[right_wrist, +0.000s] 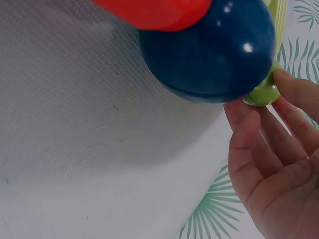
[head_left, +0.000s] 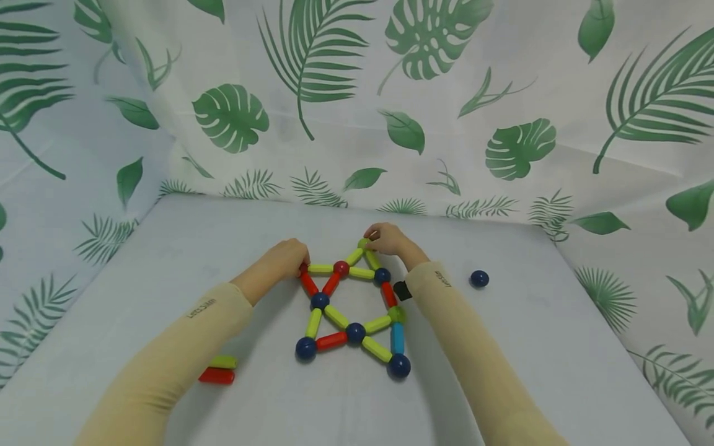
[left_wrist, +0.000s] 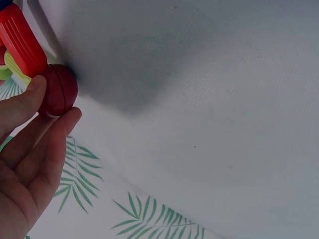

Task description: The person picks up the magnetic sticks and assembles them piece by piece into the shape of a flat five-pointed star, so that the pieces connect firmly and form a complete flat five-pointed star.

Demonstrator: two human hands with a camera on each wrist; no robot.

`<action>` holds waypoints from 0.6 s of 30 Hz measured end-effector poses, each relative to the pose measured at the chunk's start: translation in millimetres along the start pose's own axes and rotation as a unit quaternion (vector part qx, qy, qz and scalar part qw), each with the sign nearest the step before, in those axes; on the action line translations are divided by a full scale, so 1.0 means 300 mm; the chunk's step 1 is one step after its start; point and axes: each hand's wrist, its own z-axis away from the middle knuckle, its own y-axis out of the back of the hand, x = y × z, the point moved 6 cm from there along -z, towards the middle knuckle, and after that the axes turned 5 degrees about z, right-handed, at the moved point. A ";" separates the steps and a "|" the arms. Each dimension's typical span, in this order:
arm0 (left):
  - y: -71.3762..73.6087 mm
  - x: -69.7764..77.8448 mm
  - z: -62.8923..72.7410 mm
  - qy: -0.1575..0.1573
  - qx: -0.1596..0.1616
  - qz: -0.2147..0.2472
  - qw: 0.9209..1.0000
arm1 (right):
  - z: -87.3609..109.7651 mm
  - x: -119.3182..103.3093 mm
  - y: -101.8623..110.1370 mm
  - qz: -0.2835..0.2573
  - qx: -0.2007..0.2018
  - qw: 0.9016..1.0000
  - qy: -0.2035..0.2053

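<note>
A flat frame of magnetic rods and balls lies on the table, with red, yellow-green and blue rods joining red, green and dark blue balls. At its far left corner my left hand (head_left: 286, 257) pinches a red ball (left_wrist: 61, 89) between thumb and fingers; a red rod (left_wrist: 22, 40) runs from that ball. My right hand (head_left: 388, 239) holds the green ball (right_wrist: 263, 94) at the frame's far tip, where two yellow-green rods meet. Close by that hand sits a dark blue ball (right_wrist: 209, 55) with a red rod (right_wrist: 159, 12) attached. Another red ball (head_left: 341, 268) lies between the hands.
To the right of the right forearm is a loose dark blue ball (head_left: 480, 279). A yellow-green rod (head_left: 224, 362) and a red rod (head_left: 217, 375) lie beside the left forearm, partly covered by the sleeve. Leaf-printed cloth (head_left: 346, 142) rises behind the white table (head_left: 251, 409).
</note>
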 end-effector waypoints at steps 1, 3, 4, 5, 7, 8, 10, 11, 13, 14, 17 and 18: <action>0.000 0.000 0.001 0.000 0.000 0.000 1.000 | 0.002 0.000 -0.001 0.001 -0.005 1.000 0.001; 0.000 0.001 0.001 -0.004 0.001 -0.001 1.000 | 0.006 0.005 -0.004 0.001 -0.017 1.000 0.001; -0.001 0.001 0.002 -0.005 0.001 -0.001 1.000 | 0.009 0.008 -0.006 0.001 -0.024 1.000 0.003; -0.002 0.001 0.002 -0.006 0.002 -0.002 1.000 | 0.013 0.011 -0.006 0.001 -0.030 1.000 0.005; -0.004 0.003 0.003 -0.007 0.002 -0.003 1.000 | 0.024 0.018 -0.004 -0.003 -0.041 0.999 0.010; -0.004 0.003 0.003 -0.007 0.002 -0.002 1.000 | 0.031 0.021 -0.002 -0.001 -0.043 0.999 0.015; -0.007 0.003 0.004 -0.004 0.003 0.002 1.000 | 0.047 0.021 0.007 0.000 -0.043 0.999 0.029; -0.007 0.003 0.005 -0.002 0.002 0.005 1.000 | 0.056 0.022 0.011 0.002 -0.042 0.999 0.035; -0.010 0.001 0.007 0.003 0.000 0.009 1.000 | 0.077 0.020 0.021 0.008 -0.038 0.998 0.053; -0.011 0.000 0.009 0.006 -0.001 0.012 1.000 | 0.090 0.016 0.025 0.014 -0.036 0.997 0.065; -0.014 -0.007 0.014 0.014 -0.002 0.017 1.000 | 0.131 0.009 0.036 0.033 -0.027 0.994 0.097; -0.016 -0.008 0.015 0.015 -0.001 0.018 1.000 | 0.149 0.006 0.039 0.041 -0.023 0.993 0.107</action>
